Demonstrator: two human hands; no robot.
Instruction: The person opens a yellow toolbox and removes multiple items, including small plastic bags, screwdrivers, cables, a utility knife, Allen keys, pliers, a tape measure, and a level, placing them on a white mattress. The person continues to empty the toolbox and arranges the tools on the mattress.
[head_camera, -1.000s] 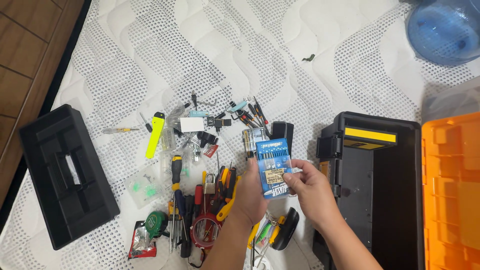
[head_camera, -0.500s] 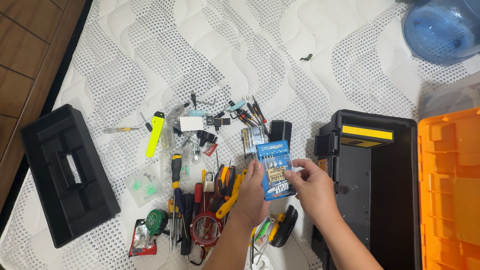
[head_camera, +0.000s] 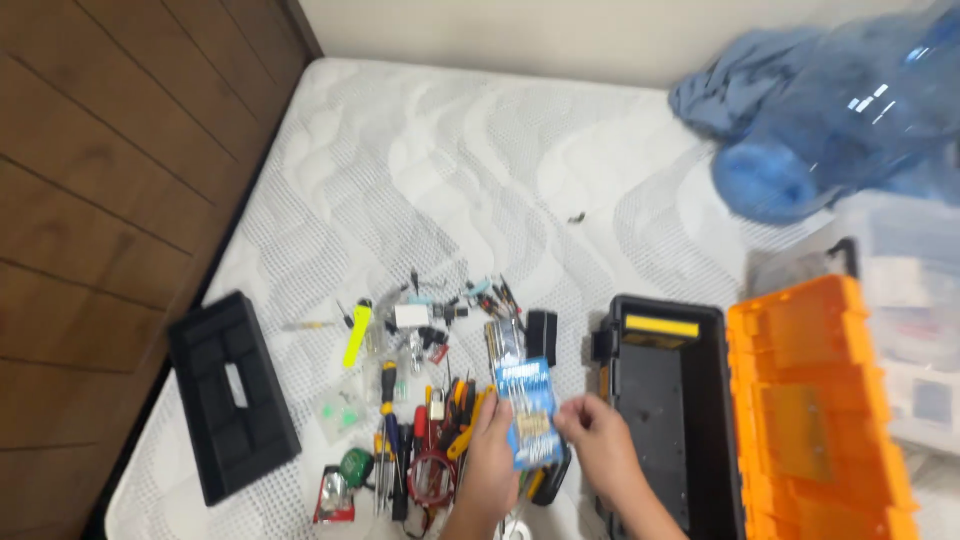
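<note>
- Item held: blue bit case (head_camera: 527, 425), flat and clear-fronted, upright between both hands, above the tool pile (head_camera: 420, 450) and just left of the black toolbox (head_camera: 660, 420). The frame is blurred, so I cannot make out the contents.
- Left hand (head_camera: 490, 460): I see it closed on the case's left edge, fingers curled behind, thumb at the front; forearm rises from the bottom of the frame.
- Right hand (head_camera: 595, 445): pinching the case's right edge with thumb and fingertips, wrist angled in from the lower right, close to the toolbox wall.
- Risk, as I judge it: both grips sit on the edges only; if one hand lets go while the other is still a fingertip pinch, the case could tip and drop into the tools below.
- Risk: if the case's lid is unlatched, tilting it could spill small parts onto the quilted mattress (head_camera: 450, 200), where they would be hard to find.
- Risk: the view is in motion and smeared, so I would misjudge any placement made now.
- Nearby: orange tray (head_camera: 810, 400) propped at the toolbox's right; black lid (head_camera: 232, 395) well apart on the left; blue jug (head_camera: 830, 130) at the far right corner.
</note>
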